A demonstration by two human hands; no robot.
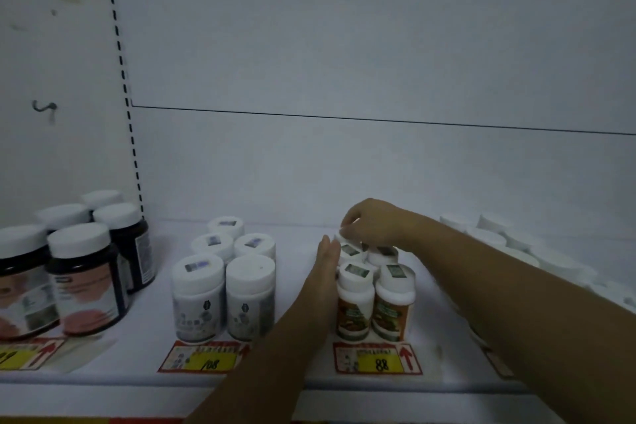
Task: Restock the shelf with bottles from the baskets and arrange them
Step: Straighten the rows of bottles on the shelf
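On shelf [296,231]: left hand [327,265] against orange-label bottles [375,306], right hand [375,222] pinching rear bottle [341,237].

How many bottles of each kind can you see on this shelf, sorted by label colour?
Dark bottles with pink labels: 5
White bottles with grey labels: 5
Orange-labelled bottles: 5, the rearmost pinched by the right hand
Pale bottles at far right: too washed out to count
Total: 15 countable
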